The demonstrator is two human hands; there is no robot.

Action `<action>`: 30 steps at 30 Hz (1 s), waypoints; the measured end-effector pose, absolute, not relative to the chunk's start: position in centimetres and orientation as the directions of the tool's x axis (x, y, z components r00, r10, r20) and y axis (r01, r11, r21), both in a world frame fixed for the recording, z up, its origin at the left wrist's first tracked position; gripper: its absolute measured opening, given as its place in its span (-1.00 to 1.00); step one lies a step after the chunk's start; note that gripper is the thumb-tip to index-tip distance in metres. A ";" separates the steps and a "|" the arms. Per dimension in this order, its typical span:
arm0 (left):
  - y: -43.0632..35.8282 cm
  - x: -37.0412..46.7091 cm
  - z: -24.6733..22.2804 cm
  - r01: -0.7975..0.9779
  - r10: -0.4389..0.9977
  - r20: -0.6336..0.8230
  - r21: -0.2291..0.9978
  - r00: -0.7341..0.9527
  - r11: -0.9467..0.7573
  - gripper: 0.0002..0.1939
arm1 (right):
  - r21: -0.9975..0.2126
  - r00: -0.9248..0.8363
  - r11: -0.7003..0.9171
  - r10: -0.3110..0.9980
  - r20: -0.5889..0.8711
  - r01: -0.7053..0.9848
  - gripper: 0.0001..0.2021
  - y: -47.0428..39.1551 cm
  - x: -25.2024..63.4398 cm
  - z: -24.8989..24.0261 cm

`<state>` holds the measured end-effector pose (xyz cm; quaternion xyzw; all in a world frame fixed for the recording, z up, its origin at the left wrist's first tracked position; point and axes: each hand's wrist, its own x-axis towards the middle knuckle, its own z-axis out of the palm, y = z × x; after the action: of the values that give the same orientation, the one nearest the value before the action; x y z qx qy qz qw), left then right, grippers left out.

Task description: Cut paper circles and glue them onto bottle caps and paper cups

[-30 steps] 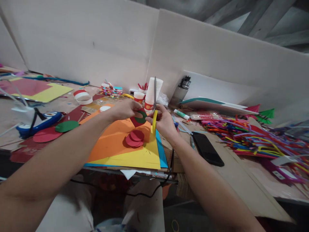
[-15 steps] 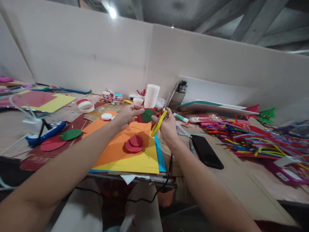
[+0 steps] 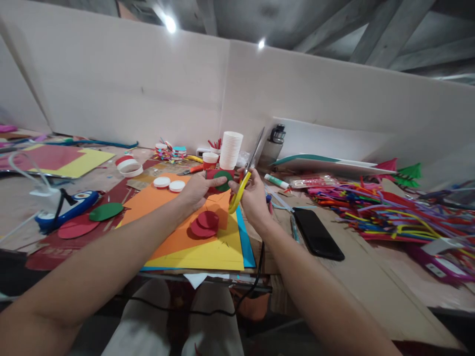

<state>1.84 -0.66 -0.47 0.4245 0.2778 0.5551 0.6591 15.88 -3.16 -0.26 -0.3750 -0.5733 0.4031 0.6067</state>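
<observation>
My left hand (image 3: 198,190) is closed on a small red paper piece (image 3: 210,174), its thumb in front. A green paper circle (image 3: 223,184) lies against the red paper. My right hand (image 3: 255,198) grips yellow-handled scissors (image 3: 241,192), blades pointing up and away. Its fingertips come close to the paper's right edge; whether they touch it I cannot make out. Below the hands, red paper circles (image 3: 205,225) overlap on an orange sheet (image 3: 159,225), with a yellow sheet (image 3: 222,254) and a blue sheet (image 3: 248,247) underneath.
A stack of white paper cups (image 3: 230,151) stands behind the hands. Two white lids or cups (image 3: 177,186) sit to the left. Farther left lie a green oval (image 3: 106,211) and a blue boat-shaped object (image 3: 74,210). Rightward are a phone (image 3: 319,233) and many pipe cleaners (image 3: 382,207).
Both hands have lowered slightly with the paper and scissors. My left thumb now covers more of the red paper, and the scissor blades show more clearly. The view has shifted a little.
</observation>
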 end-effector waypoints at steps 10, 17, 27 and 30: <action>-0.2 0.4 0.2 -0.685 0.988 0.032 0.724 0.148 0.079 -0.81 | -0.793 -0.234 0.550 0.833 0.501 0.262 -0.57 -5.2 15.6 -0.2; -0.7 0.6 0.7 -0.777 0.997 0.016 0.628 0.070 0.044 -0.84 | -0.798 -0.228 0.501 0.865 0.446 0.337 -0.50 -5.6 15.3 -0.4; -0.4 0.6 0.4 -0.757 0.995 0.063 0.653 0.080 0.020 -0.78 | -0.772 -0.245 0.494 0.869 0.430 0.399 -0.48 -5.7 15.5 -0.2; -0.4 0.7 0.3 -0.754 0.996 0.055 0.657 0.074 0.020 -0.78 | -0.773 -0.246 0.483 0.875 0.416 0.412 -0.50 -5.5 15.7 -0.5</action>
<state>0.68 -0.40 0.33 0.2749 0.2198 0.6439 0.6793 15.65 -5.49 -0.47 -0.4331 -0.7431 0.2664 0.4350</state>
